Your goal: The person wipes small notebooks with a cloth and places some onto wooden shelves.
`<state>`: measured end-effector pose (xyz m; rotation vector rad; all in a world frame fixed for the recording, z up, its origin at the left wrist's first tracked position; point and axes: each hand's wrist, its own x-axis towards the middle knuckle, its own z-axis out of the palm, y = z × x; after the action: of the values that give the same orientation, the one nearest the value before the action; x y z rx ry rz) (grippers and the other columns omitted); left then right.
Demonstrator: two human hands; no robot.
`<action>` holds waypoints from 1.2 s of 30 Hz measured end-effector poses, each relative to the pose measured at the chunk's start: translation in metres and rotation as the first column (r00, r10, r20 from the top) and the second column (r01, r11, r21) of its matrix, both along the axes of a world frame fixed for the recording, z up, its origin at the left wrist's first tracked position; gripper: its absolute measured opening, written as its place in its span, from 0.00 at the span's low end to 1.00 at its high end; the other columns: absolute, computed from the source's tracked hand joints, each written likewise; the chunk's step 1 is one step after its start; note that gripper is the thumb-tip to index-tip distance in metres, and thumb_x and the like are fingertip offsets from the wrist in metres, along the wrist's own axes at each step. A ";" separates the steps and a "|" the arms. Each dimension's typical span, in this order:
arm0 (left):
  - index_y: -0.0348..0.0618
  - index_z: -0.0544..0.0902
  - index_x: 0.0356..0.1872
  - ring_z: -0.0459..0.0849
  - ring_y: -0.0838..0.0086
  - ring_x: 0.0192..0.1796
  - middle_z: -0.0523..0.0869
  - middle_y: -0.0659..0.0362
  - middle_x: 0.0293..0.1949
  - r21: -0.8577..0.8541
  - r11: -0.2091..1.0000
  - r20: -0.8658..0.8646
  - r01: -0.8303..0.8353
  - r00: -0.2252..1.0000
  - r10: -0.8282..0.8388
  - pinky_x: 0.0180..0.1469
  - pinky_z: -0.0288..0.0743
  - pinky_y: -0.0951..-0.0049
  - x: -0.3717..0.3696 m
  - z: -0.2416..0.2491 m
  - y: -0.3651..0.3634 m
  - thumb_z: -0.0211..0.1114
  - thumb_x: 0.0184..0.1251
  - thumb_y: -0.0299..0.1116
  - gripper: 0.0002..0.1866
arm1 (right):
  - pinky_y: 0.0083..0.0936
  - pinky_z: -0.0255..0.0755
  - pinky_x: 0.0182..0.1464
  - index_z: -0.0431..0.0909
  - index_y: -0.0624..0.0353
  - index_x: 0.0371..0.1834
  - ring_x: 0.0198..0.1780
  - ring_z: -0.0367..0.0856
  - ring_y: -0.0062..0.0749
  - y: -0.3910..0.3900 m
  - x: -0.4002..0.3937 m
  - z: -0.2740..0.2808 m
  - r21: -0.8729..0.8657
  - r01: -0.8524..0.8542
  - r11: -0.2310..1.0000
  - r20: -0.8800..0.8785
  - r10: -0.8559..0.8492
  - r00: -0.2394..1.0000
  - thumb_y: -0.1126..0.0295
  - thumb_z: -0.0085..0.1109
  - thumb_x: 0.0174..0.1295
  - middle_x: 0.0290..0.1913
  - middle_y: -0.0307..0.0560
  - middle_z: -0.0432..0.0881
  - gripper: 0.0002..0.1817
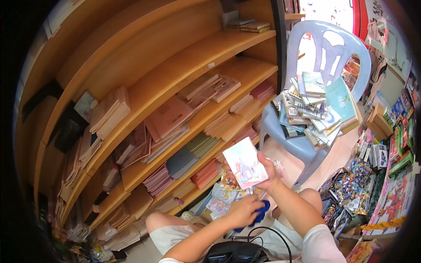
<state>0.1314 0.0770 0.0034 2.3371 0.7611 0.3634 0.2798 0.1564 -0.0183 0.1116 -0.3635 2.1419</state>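
Small stationery shop, seen from above a seated person's lap. Wooden shelving (184, 70) fills the left and far side: warm orange-brown boards, smooth, running in long tiers. Shelves carry flat stacks of notebooks (166, 117), soft covers in pink, grey-blue and tan, some lying face up, some showing only page edges. Top shelf, far end, holds a short pile of thin books (247, 25).

Right of the shelving stands a plastic chair (326, 48), pale blue-grey, glossy, moulded back with cut-out slots. Its seat is heaped with a loose pile of booklets (313, 109), tilted and overlapping; a teal-covered one lies on top at the right. Floor near right is crowded with small packaged goods (351, 184), bright printed wrappers.

Right hand (267, 168) is raised in the near centre, gripping a notebook (244, 163), thumb at its right edge. Cover is pale, glossy, with a cartoon print, tilted toward the camera. Left hand (243, 211) lies lower, just above the knees, closed on a blue cloth (258, 214), soft and crumpled. More printed booklets (223, 195) lie below the hands, near the shelf foot. Black device with cable (237, 250) at the near edge.
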 end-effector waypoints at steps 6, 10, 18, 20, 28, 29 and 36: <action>0.41 0.80 0.39 0.77 0.56 0.41 0.78 0.52 0.36 0.027 0.943 0.353 -0.332 0.886 0.302 0.42 0.73 0.65 -0.010 0.042 0.013 0.66 0.51 0.26 0.13 | 0.48 0.63 0.63 0.51 0.65 0.70 0.65 0.65 0.56 0.009 0.003 -0.002 0.158 0.006 0.987 0.032 -0.011 0.999 0.40 0.45 0.62 0.65 0.66 0.62 0.44; 0.41 0.80 0.38 0.77 0.56 0.39 0.77 0.52 0.35 0.401 0.736 0.353 -0.545 0.834 0.425 0.38 0.72 0.64 0.011 0.079 0.042 0.69 0.49 0.28 0.13 | 0.38 0.71 0.58 0.65 0.62 0.62 0.56 0.76 0.42 0.001 0.001 -0.011 -0.144 0.104 0.984 0.284 -0.060 0.957 0.41 0.44 0.64 0.56 0.57 0.75 0.36; 0.44 0.78 0.44 0.77 0.59 0.43 0.76 0.54 0.37 0.291 0.906 0.082 -0.308 0.951 0.296 0.38 0.73 0.61 0.021 0.044 0.051 0.65 0.47 0.29 0.18 | 0.37 0.67 0.61 0.69 0.61 0.59 0.55 0.76 0.41 -0.006 0.002 -0.038 -0.230 0.069 0.971 0.077 -0.052 0.996 0.41 0.48 0.63 0.53 0.53 0.77 0.34; 0.45 0.79 0.44 0.77 0.59 0.43 0.76 0.54 0.37 0.221 0.942 0.041 -0.252 0.968 0.249 0.40 0.72 0.60 0.009 0.040 0.052 0.65 0.47 0.29 0.18 | 0.37 0.67 0.61 0.67 0.61 0.61 0.55 0.76 0.42 -0.012 -0.006 -0.023 -0.242 0.147 0.959 0.195 -0.100 0.976 0.41 0.47 0.63 0.55 0.53 0.76 0.35; 0.48 0.82 0.42 0.77 0.57 0.47 0.76 0.53 0.40 0.066 0.994 -0.370 0.082 0.928 -0.052 0.44 0.73 0.60 -0.026 0.011 0.011 0.61 0.48 0.28 0.16 | 0.51 0.63 0.62 0.51 0.65 0.70 0.63 0.67 0.56 -0.006 -0.011 -0.006 -0.019 0.019 1.000 0.066 -0.018 0.998 0.36 0.44 0.59 0.65 0.63 0.63 0.48; 0.48 0.82 0.42 0.77 0.57 0.47 0.76 0.53 0.40 0.038 0.998 -0.347 0.052 0.937 -0.036 0.45 0.73 0.61 -0.033 -0.001 0.006 0.62 0.48 0.28 0.16 | 0.51 0.63 0.61 0.50 0.65 0.70 0.64 0.66 0.56 -0.007 -0.008 0.006 -0.025 0.026 0.999 0.047 -0.025 0.999 0.35 0.45 0.58 0.66 0.63 0.62 0.49; 0.45 0.81 0.41 0.77 0.57 0.44 0.76 0.53 0.39 0.089 0.924 0.117 -0.372 0.925 0.361 0.44 0.72 0.63 -0.052 0.040 0.016 0.65 0.52 0.30 0.13 | 0.45 0.65 0.61 0.55 0.64 0.69 0.62 0.69 0.51 -0.001 -0.012 -0.001 -0.019 0.035 0.999 0.165 -0.031 0.986 0.37 0.41 0.62 0.63 0.61 0.67 0.44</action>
<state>0.0796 0.0931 0.0429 2.2501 1.1598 0.6936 0.2682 0.1556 -0.0193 -0.0846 -0.4349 2.1274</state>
